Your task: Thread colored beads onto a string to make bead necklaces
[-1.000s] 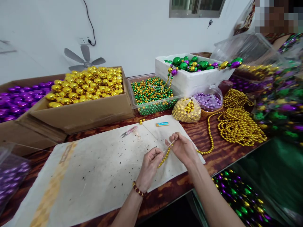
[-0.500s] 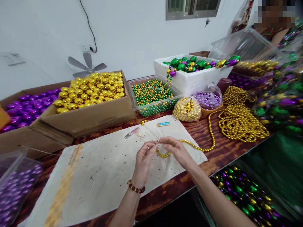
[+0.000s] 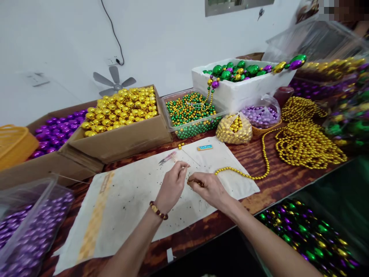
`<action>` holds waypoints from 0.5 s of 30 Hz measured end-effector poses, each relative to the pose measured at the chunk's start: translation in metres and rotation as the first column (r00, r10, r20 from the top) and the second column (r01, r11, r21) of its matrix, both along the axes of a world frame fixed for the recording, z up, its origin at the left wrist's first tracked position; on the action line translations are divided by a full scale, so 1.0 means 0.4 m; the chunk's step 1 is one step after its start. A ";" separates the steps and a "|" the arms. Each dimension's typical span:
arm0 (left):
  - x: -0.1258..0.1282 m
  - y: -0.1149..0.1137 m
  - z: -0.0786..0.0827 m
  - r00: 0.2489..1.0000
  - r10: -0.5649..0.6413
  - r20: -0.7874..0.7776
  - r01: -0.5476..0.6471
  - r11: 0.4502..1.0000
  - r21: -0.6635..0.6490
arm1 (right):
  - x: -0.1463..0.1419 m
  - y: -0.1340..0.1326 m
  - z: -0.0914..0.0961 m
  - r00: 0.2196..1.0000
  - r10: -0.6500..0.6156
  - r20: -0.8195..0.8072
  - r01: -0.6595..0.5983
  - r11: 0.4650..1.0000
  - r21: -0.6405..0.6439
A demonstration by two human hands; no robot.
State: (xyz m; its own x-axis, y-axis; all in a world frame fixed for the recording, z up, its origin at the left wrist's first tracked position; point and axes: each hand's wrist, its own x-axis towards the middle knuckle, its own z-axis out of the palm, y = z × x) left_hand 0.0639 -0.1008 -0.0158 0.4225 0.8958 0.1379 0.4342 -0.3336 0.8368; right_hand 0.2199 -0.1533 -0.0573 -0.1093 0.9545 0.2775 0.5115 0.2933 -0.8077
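My right hand [image 3: 210, 189] is closed around the end of a gold bead string [image 3: 242, 174], and a few beads show at the curled fingers. From there the string runs right across the white cloth [image 3: 138, 215] to a heap of gold beads [image 3: 309, 146]. Just left of it, my left hand [image 3: 173, 180] is pinched at the fingertips; what it grips is too small to make out. Both hands hover over the cloth, a small gap between them. Beyond them lie thread snips [image 3: 167, 158], a few loose gold beads [image 3: 180, 146] and a small blue packet [image 3: 205, 147].
Cardboard boxes of gold ovals [image 3: 121, 109] and purple ovals [image 3: 60, 130] line the back left. A clear tub [image 3: 191, 115], a white foam box [image 3: 230, 82] and a bag of gold beads [image 3: 234, 129] stand behind the cloth. Purple beads [image 3: 37, 227] fill a bag at left.
My hands have moved apart and lower in the view. The loop of gold beads that hung between them is now mostly gathered inside my right hand.
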 end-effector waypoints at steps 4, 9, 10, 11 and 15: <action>-0.018 0.005 0.013 0.868 -0.151 -0.473 0.310 0.909 0.278 | 0.020 0.011 0.014 0.985 -0.021 0.169 0.014 0.999 0.040; -0.031 0.015 0.027 0.850 -0.344 -0.400 0.387 0.922 0.027 | 0.062 0.018 0.025 0.975 0.093 0.201 -0.101 0.994 0.034; -0.032 0.013 0.029 0.876 -0.356 -0.326 0.352 0.933 -0.072 | 0.075 0.016 0.028 0.968 0.135 0.210 -0.143 0.989 0.023; -0.034 0.009 0.029 0.903 -0.344 -0.257 0.309 0.936 -0.168 | 0.092 0.013 0.030 0.957 0.182 0.225 -0.187 0.982 0.003; -0.061 -0.022 0.026 0.942 -0.311 -0.127 0.211 0.842 -0.496 | 0.188 -0.002 0.032 0.872 0.289 0.396 -0.263 0.957 -0.121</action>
